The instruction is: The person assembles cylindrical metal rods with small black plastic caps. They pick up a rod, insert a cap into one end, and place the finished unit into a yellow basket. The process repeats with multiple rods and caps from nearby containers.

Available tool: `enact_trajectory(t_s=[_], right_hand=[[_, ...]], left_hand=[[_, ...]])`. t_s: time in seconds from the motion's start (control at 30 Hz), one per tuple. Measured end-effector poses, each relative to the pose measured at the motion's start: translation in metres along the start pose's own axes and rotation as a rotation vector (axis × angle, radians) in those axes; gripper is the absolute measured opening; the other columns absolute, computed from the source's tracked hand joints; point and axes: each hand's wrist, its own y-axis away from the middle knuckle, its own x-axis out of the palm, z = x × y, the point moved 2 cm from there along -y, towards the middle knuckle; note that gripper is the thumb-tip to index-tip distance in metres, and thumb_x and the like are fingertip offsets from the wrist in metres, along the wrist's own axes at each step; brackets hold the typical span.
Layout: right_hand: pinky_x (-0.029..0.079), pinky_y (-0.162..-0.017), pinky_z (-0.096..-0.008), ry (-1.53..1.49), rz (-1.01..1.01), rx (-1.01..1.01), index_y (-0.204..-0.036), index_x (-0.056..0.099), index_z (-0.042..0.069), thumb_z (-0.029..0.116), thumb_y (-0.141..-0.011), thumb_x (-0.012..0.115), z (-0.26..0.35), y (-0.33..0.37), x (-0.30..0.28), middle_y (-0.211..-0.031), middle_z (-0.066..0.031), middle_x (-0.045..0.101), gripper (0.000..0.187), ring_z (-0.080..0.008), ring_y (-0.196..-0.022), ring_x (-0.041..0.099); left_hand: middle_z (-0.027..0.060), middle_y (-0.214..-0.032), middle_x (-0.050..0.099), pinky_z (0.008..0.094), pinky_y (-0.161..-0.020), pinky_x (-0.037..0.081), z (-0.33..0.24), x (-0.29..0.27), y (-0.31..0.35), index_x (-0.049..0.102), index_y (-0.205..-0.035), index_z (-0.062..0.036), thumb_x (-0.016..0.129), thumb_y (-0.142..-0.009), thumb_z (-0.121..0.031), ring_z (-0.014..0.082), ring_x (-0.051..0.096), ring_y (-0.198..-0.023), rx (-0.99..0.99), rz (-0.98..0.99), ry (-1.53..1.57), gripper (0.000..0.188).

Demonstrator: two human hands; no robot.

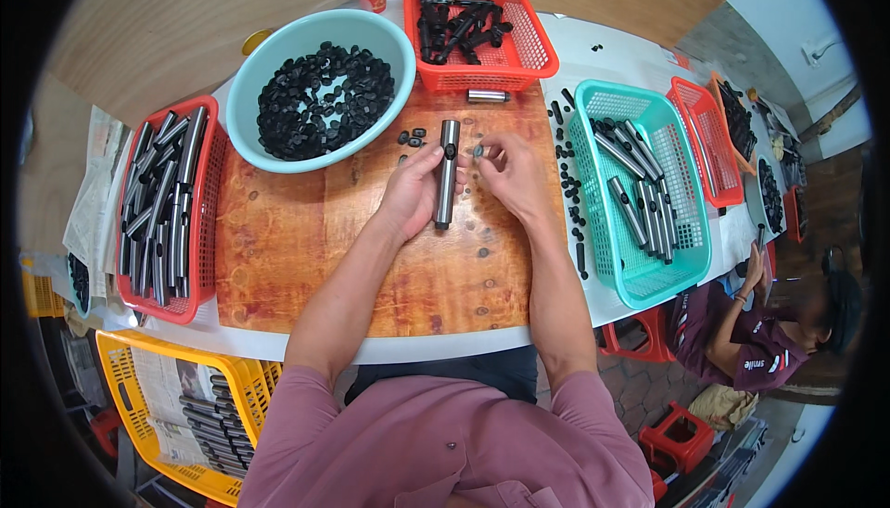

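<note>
My left hand (413,191) is closed around a silver metal tube (447,184) with dark ends, held nearly upright in the picture above the wooden board (371,276). A black oval piece (451,150) sits on the tube's side near its far end. Just right of the tube, my right hand (512,174) pinches a small dark oval piece (478,151) between thumb and forefinger, apart from the tube. Several loose black pieces (417,133) lie on the board beyond my left hand. Another silver tube (488,96) rests at the board's far edge.
A pale blue basin (243,91) of small black pieces stands far left. Red baskets hold metal tubes (159,202) at left and black parts (464,31) behind. A teal basket (640,290) of tubes is at right, a yellow crate (120,374) near left. A person (742,332) sits at right.
</note>
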Motion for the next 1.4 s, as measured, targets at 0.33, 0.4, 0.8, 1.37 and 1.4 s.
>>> enact_trajectory(t_s=[0.33, 0.4, 0.8, 1.37, 1.4], right_hand=[[0.054, -0.064, -0.0385, -0.061, -0.128, -0.403, -0.099, 0.069, 0.003, 0.007, -0.078, 0.075, 0.025, 0.009, 0.001, -0.086, -0.0115, 0.065, 0.022, -0.0283, -0.072, 0.068], [0.055, -0.063, -0.0373, -0.029, -0.12, -0.423, -0.099, 0.07, 0.002, 0.005, -0.079, 0.075, 0.026, 0.01, 0.0, -0.088, -0.0124, 0.067, 0.021, -0.0295, -0.074, 0.069], [0.053, -0.063, -0.0324, -0.172, -0.074, -0.202, -0.102, 0.069, 0.002, 0.009, -0.082, 0.077, 0.027, 0.014, 0.0, -0.088, -0.0082, 0.066, 0.022, -0.0194, -0.072, 0.066], [0.051, -0.079, -0.0272, -0.965, 0.223, 0.311, -0.127, 0.06, -0.003, 0.012, -0.096, 0.067, 0.002, 0.009, 0.009, -0.096, -0.0067, 0.071, 0.035, -0.0125, -0.086, 0.065], [0.051, -0.078, -0.0266, -0.993, 0.23, 0.312, -0.128, 0.06, -0.003, 0.012, -0.096, 0.067, 0.002, 0.01, 0.009, -0.095, -0.0063, 0.071, 0.036, -0.0121, -0.085, 0.065]], left_hand=[[0.0093, -0.108, 0.067, 0.0331, -0.081, 0.056, 0.003, 0.016, 0.005, 0.055, -0.132, -0.0001, 0.046, -0.107, -0.014, 0.0183, 0.066, -0.093, 0.014, -0.039, -0.074, 0.03], [0.009, -0.11, 0.066, 0.0331, -0.081, 0.057, 0.005, 0.012, 0.003, 0.055, -0.133, -0.0007, 0.046, -0.107, -0.014, 0.018, 0.066, -0.095, 0.017, -0.04, -0.066, 0.03], [0.0072, -0.099, 0.065, 0.0296, -0.072, 0.056, 0.006, 0.009, 0.004, 0.057, -0.125, -0.0033, 0.049, -0.107, -0.023, 0.0152, 0.064, -0.08, 0.003, -0.006, -0.24, 0.028], [0.0042, -0.076, 0.058, 0.0261, -0.053, 0.048, 0.011, 0.029, 0.018, 0.057, -0.111, -0.0023, 0.042, -0.109, -0.041, 0.0135, 0.057, -0.058, -0.216, -0.001, -0.306, 0.042], [0.004, -0.076, 0.058, 0.0259, -0.052, 0.048, 0.011, 0.029, 0.019, 0.057, -0.11, -0.0019, 0.042, -0.109, -0.042, 0.0132, 0.057, -0.058, -0.22, 0.007, -0.306, 0.043]])
